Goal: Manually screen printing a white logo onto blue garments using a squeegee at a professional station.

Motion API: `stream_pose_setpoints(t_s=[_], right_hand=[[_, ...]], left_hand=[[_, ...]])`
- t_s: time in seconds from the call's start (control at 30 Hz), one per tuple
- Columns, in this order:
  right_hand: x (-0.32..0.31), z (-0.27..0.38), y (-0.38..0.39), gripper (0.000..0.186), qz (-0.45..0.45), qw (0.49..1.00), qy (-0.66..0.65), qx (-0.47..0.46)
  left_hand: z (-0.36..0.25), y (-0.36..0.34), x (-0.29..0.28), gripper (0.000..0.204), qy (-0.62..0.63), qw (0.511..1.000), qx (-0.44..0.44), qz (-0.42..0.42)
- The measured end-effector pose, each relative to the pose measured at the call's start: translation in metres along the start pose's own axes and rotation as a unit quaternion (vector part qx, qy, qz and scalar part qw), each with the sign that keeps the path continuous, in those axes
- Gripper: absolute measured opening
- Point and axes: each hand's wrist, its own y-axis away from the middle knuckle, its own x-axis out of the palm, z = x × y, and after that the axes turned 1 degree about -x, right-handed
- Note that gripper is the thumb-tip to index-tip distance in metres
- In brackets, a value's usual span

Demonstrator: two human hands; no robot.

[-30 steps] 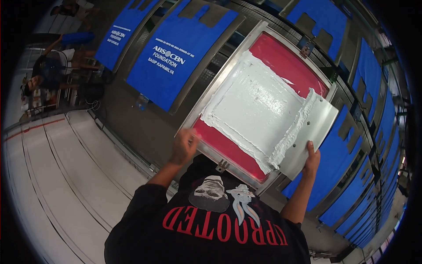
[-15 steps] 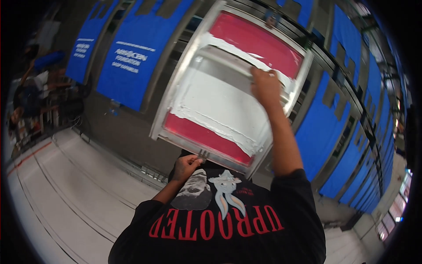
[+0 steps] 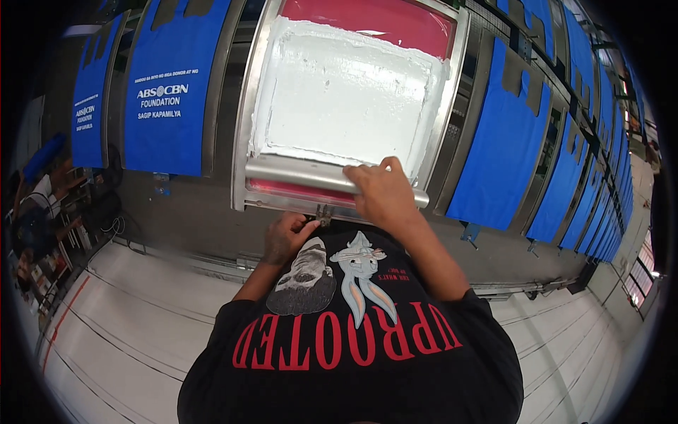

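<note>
Left: flat blue fabric bag [image 3: 167, 85], matte, white print. Left hand [image 3: 284, 237]: fingers curled, thumb at metal bracket [image 3: 324, 215]; can't tell if gripping. Silver-framed red screen [image 3: 424, 32] carries glossy white paste [image 3: 346, 85], ridged at edges. Silver squeegee [image 3: 304, 173] lies across its near end; right hand [image 3: 385, 194] has fingers closed over it. Looks like end of a spreading stroke; next calls for a level lift, probably.

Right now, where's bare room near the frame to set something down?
Dark strip below the nearest left blue bag, bordered right by the frame; height unclear. Another patch below the nearest right blue bag. Crowded: the frame's near end, with the right hand on the squeegee and the left hand at the metal bracket.
</note>
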Motion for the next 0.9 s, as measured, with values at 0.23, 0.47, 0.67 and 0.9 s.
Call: stream_pose_setpoints(t_s=[0.23, 0.47, 0.67, 0.9], right_hand=[[0.030, 0.009, -0.002, 0.048, 0.006, 0.999, 0.026, 0.031], [0.025, -0.049, 0.067, 0.035, -0.104, 0.977, 0.048, 0.178], [0.000, -0.055, 0.052, 0.025, -0.121, 0.982, 0.016, 0.143], [0.006, -0.048, 0.066, 0.034, -0.181, 0.975, 0.009, 0.130]], left_hand=[[-0.088, -0.070, -0.107, 0.056, -0.348, 0.831, 0.378, -0.213], [-0.079, -0.110, -0.118, 0.035, -0.458, 0.854, 0.238, 0.058], [-0.099, -0.129, -0.127, 0.025, -0.365, 0.895, 0.250, 0.065], [-0.076, -0.113, -0.133, 0.023, -0.376, 0.848, 0.371, -0.031]])
